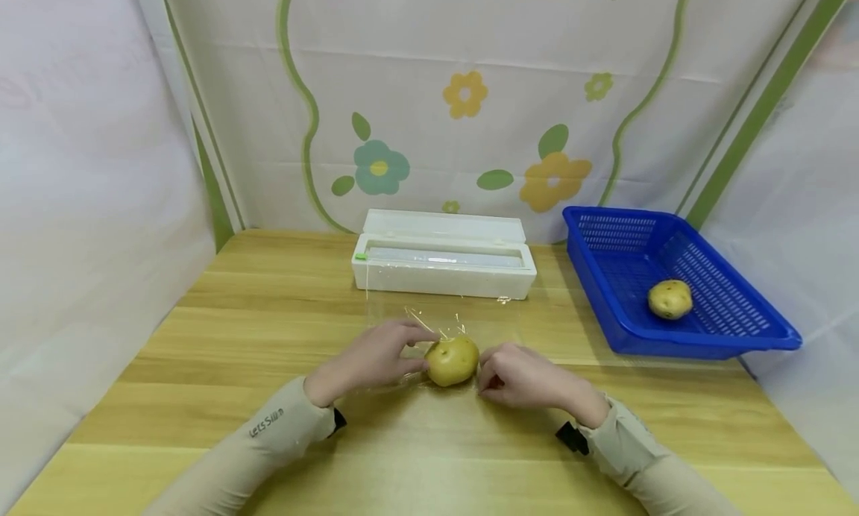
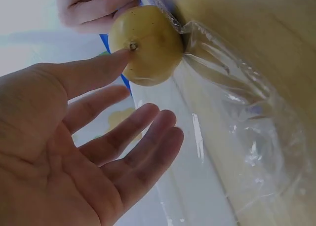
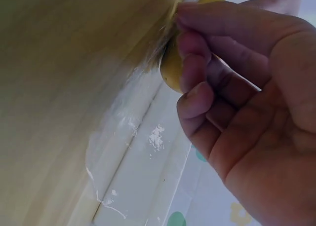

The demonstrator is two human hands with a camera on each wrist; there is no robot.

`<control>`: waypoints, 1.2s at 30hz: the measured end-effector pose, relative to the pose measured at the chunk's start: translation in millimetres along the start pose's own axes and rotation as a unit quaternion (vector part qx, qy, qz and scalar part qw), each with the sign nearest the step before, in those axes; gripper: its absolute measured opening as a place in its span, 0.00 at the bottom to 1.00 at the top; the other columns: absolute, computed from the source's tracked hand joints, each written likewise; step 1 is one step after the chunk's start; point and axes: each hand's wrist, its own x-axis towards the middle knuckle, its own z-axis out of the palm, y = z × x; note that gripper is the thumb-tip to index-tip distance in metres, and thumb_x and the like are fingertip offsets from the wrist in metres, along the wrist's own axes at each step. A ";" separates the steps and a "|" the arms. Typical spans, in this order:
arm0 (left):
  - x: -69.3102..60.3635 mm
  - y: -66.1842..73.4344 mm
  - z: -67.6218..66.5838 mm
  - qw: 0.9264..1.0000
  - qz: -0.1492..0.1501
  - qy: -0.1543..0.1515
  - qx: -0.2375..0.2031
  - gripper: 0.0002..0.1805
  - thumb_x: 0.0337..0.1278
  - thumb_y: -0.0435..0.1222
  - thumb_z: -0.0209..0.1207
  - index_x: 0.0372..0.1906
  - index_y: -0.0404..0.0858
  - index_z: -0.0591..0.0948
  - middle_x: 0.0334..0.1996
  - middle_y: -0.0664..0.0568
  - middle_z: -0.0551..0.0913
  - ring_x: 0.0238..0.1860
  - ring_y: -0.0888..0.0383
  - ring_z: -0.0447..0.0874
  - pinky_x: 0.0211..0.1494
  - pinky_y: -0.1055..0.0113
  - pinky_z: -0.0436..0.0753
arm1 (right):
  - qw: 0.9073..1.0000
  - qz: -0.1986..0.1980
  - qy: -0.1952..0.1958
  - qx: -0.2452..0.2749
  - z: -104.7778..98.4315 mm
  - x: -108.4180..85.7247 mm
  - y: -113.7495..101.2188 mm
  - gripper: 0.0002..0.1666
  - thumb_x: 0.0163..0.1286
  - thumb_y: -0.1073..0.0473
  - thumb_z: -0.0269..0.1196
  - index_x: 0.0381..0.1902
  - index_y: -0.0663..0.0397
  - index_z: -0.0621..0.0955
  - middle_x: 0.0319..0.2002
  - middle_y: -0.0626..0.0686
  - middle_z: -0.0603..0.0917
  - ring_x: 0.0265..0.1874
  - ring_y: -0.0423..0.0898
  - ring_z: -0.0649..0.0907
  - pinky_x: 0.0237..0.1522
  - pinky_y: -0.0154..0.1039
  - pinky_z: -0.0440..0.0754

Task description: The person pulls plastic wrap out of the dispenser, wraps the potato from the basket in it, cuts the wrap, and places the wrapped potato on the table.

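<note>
A yellow potato (image 1: 452,361) sits on a sheet of clear plastic wrap (image 2: 247,122) spread over the table. My left hand (image 1: 379,359) is at its left side; in the left wrist view the thumb (image 2: 98,70) touches the potato near its stem end, the other fingers loosely extended. On the other side my right hand (image 1: 526,378) has its fingers curled, and thumb and index pinch the wrap's edge beside the potato. The right wrist view shows the film (image 3: 118,117) running from those fingertips; the potato is partly hidden behind them.
Behind the potato stands an open white wrap dispenser box (image 1: 443,281) with a roll (image 1: 443,258) inside and a green slider (image 1: 361,256). A blue basket (image 1: 607,329) at the right holds another potato (image 1: 669,300). A flowered curtain (image 1: 429,128) hangs behind the wooden table (image 1: 201,337).
</note>
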 end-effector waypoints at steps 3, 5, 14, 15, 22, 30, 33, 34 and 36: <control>-0.4 4.3 -2.3 1.000 0.003 0.010 0.011 0.23 0.61 0.42 0.66 0.60 0.42 0.81 0.56 0.51 0.80 0.56 0.53 0.78 0.56 0.57 0.78 | 1.000 0.000 0.009 0.017 -1.1 0.0 -0.1 0.08 0.58 0.66 0.71 0.25 0.47 0.86 0.27 0.38 0.77 0.26 0.33 0.75 0.29 0.28 0.75; 0.2 7.9 -3.4 1.000 0.013 0.012 0.022 0.23 0.62 0.43 0.66 0.60 0.42 0.81 0.56 0.51 0.80 0.57 0.53 0.77 0.57 0.56 0.77 | 1.000 0.002 0.016 0.027 -2.1 -0.2 0.0 0.08 0.59 0.66 0.70 0.25 0.47 0.85 0.28 0.38 0.77 0.26 0.34 0.76 0.30 0.28 0.76; 9.3 17.4 2.2 0.987 0.107 -0.003 0.118 0.29 0.47 0.54 0.72 0.52 0.44 0.83 0.52 0.55 0.79 0.53 0.55 0.76 0.49 0.62 0.79 | 0.997 -0.007 0.070 0.027 -5.5 0.6 1.4 0.11 0.56 0.66 0.68 0.23 0.44 0.80 0.26 0.40 0.75 0.26 0.37 0.75 0.27 0.28 0.75; 10.2 17.3 3.6 0.986 0.111 -0.004 0.127 0.31 0.46 0.56 0.73 0.54 0.44 0.82 0.53 0.55 0.78 0.53 0.55 0.76 0.48 0.62 0.79 | 0.997 -0.008 0.075 0.026 -5.8 1.0 1.1 0.11 0.56 0.66 0.68 0.23 0.43 0.79 0.26 0.40 0.75 0.25 0.37 0.75 0.27 0.28 0.74; 14.0 14.5 13.7 0.977 0.121 0.001 0.173 0.49 0.36 0.66 0.71 0.64 0.44 0.75 0.56 0.50 0.75 0.52 0.53 0.74 0.38 0.63 0.80 | 0.994 -0.002 0.093 0.048 -11.3 1.6 -3.4 0.11 0.55 0.65 0.67 0.25 0.42 0.78 0.26 0.39 0.75 0.26 0.38 0.75 0.28 0.30 0.76; 17.3 16.1 21.1 0.977 0.100 0.018 0.187 0.43 0.42 0.61 0.72 0.61 0.42 0.76 0.56 0.48 0.77 0.50 0.52 0.78 0.39 0.61 0.82 | 0.990 0.005 0.106 0.096 -11.2 -0.6 0.9 0.11 0.55 0.68 0.66 0.26 0.45 0.80 0.27 0.37 0.75 0.27 0.40 0.78 0.29 0.34 0.80; 18.8 14.4 21.7 0.979 0.103 0.025 0.176 0.35 0.47 0.52 0.74 0.59 0.42 0.77 0.53 0.49 0.79 0.47 0.53 0.80 0.39 0.62 0.82 | 0.988 0.009 0.111 0.108 -12.0 -1.2 3.4 0.12 0.55 0.69 0.67 0.26 0.44 0.80 0.27 0.38 0.76 0.27 0.39 0.78 0.28 0.34 0.80; 19.4 13.0 21.3 0.981 0.104 0.024 0.164 0.33 0.48 0.50 0.73 0.59 0.41 0.78 0.52 0.49 0.79 0.47 0.53 0.80 0.41 0.61 0.82 | 0.988 0.009 0.113 0.108 -12.3 -1.2 4.4 0.12 0.55 0.69 0.66 0.26 0.44 0.79 0.27 0.38 0.76 0.26 0.39 0.78 0.27 0.35 0.80; 21.2 9.7 19.1 0.986 0.101 0.018 0.131 0.31 0.50 0.46 0.73 0.59 0.40 0.79 0.52 0.48 0.79 0.47 0.53 0.80 0.44 0.62 0.82 | 0.987 0.009 0.120 0.104 -12.6 -1.0 7.0 0.12 0.55 0.70 0.66 0.26 0.45 0.79 0.26 0.38 0.76 0.26 0.38 0.78 0.26 0.34 0.80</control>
